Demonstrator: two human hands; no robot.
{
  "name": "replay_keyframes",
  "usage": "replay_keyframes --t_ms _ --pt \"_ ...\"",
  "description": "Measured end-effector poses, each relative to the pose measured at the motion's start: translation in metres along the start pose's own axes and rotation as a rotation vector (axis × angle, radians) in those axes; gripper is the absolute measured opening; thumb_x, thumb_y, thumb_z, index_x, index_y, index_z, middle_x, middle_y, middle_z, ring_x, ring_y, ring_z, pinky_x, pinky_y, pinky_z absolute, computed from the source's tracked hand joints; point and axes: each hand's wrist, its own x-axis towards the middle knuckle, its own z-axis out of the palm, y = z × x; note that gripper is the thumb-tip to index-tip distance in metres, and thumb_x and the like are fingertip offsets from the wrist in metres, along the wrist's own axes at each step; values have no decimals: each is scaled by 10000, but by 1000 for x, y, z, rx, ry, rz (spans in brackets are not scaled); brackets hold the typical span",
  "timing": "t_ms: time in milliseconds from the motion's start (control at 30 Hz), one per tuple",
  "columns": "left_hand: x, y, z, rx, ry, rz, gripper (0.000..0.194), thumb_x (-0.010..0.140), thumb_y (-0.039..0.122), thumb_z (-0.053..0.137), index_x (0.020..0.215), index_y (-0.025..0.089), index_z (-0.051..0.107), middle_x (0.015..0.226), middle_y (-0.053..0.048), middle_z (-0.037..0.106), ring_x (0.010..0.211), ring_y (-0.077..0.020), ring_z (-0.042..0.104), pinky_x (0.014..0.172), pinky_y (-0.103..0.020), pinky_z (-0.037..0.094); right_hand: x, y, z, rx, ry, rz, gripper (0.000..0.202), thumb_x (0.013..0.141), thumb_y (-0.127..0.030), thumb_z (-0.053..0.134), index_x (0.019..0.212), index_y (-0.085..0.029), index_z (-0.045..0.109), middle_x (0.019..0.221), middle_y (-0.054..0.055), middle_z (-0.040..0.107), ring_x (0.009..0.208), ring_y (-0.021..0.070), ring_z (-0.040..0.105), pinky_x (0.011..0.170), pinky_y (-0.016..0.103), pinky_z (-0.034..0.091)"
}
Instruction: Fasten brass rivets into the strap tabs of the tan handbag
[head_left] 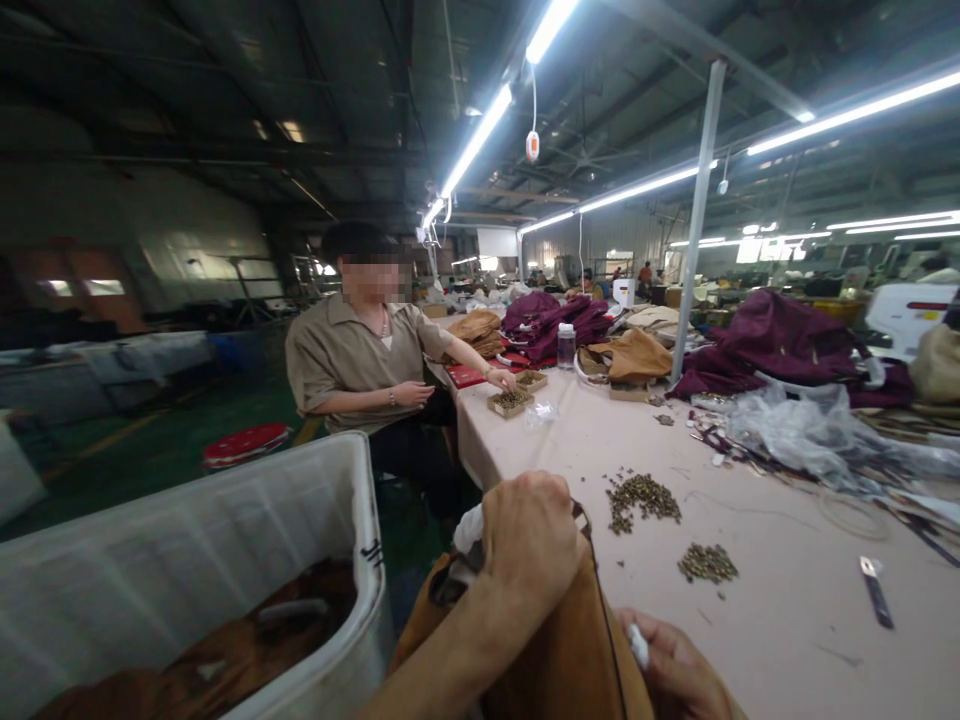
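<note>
A tan-brown bag (555,655) with dark edge piping stands in front of me at the table's near edge. My left hand (529,530) is closed over its top edge, next to white stuffing (469,530) that shows at the opening. Low on the bag's right side, my right hand (679,665) has its fingers bent against the bag, some of them hidden. Something white (638,647) covers or sits at one of its fingertips; I cannot tell which. Two piles of small brass-coloured metal pieces (643,503) (707,563) lie on the table beyond the bag.
On my left stands a white bin (367,560) with brown bags (217,650) inside. A co-worker (367,350) sits across the corner, one hand at a small box of metal pieces (510,401). Purple bags (780,340), clear plastic (795,425) and a dark-handled tool (876,592) lie on the table (787,640).
</note>
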Motion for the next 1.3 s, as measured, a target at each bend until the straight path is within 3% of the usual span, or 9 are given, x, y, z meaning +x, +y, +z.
replay_keyframes --t_ms 167,267,400,467,567,633,867,1067,1300 --pt "24 7 48 -20 -84 43 238 778 250 578 860 153 778 844 -167 767 836 -305 743 695 -344 496 -16 -67 1 -618 392 -476 346 916 -515 700 1014 -183 683 779 28 628 720 176 585 702 292 489" --pt "33 14 78 -43 -147 77 242 708 198 583 837 149 782 843 -171 767 820 -303 736 673 -336 487 -25 -98 24 -855 191 -682 221 1005 -408 574 1021 -212 675 876 35 619 816 179 600 772 299 491" --pt "52 8 98 -214 -336 172 125 643 187 644 679 163 761 715 -113 733 728 -256 691 592 -292 413 -8 -91 28 -1002 -456 -505 225 968 -355 575 1040 -200 721 926 60 679 850 192 629 810 323 510" --pt "61 -6 103 -389 -576 222 103 646 241 700 620 153 746 583 -72 661 599 -209 620 527 -272 356 5 -78 8 -1028 -518 -374 239 937 -378 610 1005 -182 729 907 55 686 823 188 623 795 325 515" --pt "56 -32 112 -762 -989 262 197 657 321 771 693 128 782 505 -24 593 475 -139 492 468 -245 312 5 -58 -24 -934 -421 -158 275 955 -407 612 995 -158 721 920 55 683 812 177 611 757 305 502" --pt "39 -46 126 -1004 -1107 259 277 645 361 832 759 109 805 530 -17 606 466 -109 459 469 -234 312 -3 -47 -41 -846 -411 -90 272 979 -403 613 1025 -158 723 915 44 670 815 165 586 756 290 471" --pt "-23 -58 188 -1566 -1021 -213 463 558 398 932 850 58 819 650 -79 690 508 -97 519 489 -228 328 -7 -25 -77 -703 -132 11 262 937 -422 716 1026 -176 718 785 19 671 682 153 604 641 266 475" --pt "-36 -59 186 -1672 -925 -287 439 586 343 940 898 56 826 639 -68 688 510 -90 530 493 -222 340 -5 -34 -43 -1093 83 -519 119 957 -260 665 1058 -216 711 1013 77 725 888 208 691 758 303 563" --pt "-41 -60 190 -1719 -836 -320 426 567 345 969 840 56 815 654 -78 698 554 -119 586 567 -250 440 10 -22 -31 -1313 -47 -830 331 903 -70 650 1203 -210 654 1025 102 721 893 205 707 735 301 586"
